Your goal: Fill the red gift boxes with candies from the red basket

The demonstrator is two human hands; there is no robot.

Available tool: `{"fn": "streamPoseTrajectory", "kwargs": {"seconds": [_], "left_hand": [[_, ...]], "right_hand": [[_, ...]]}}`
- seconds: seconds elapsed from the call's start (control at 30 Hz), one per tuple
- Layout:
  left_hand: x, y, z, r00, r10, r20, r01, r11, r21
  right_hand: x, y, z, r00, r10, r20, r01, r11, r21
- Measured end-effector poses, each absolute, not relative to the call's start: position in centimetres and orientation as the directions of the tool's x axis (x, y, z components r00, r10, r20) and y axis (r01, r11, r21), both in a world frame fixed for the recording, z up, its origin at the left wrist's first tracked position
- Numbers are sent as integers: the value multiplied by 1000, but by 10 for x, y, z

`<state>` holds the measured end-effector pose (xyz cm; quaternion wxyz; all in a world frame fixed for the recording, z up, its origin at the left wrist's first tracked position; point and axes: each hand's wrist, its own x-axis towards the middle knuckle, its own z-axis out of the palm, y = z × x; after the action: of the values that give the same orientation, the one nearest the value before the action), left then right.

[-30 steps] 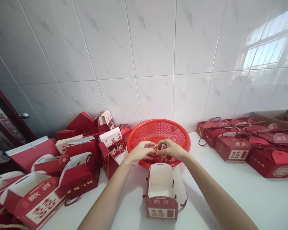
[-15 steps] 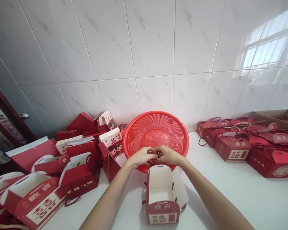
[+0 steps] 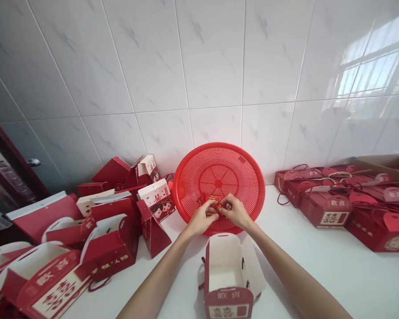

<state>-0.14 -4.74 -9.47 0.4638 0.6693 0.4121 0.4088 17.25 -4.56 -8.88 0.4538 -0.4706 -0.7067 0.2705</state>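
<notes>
A red plastic mesh basket (image 3: 219, 153) is tilted toward me, its far rim raised near the wall. Small shiny red packets (image 3: 213, 198) lie low inside it, by its near rim. My left hand (image 3: 202, 217) reaches over that rim with its fingers closed on the packets. Beside it, my right hand (image 3: 234, 212) pinches at the same little heap, and the fingers partly hide what they hold. Between my forearms stands an open red gift box (image 3: 228, 294) with a cream inside and its lid flap folded out to the right.
Several open red boxes (image 3: 109, 241) crowd the left side of the white table (image 3: 306, 261). Closed red boxes (image 3: 329, 208) with cord handles stand in rows at the right, near a cardboard carton (image 3: 379, 161). A tiled wall (image 3: 216, 57) rises behind.
The basket has tipped up more steeply, its far rim higher. Red packets now show by my fingers, and my hands have shifted slightly.
</notes>
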Motion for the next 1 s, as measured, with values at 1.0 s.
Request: {"fn": "streamPoseTrajectory", "kwargs": {"seconds": [1.0], "left_hand": [[2,-54,-81,178,955,238,39,-248,968]], "right_hand": [[165,-65,-50,-115,991,62,-54,56,-997]]}}
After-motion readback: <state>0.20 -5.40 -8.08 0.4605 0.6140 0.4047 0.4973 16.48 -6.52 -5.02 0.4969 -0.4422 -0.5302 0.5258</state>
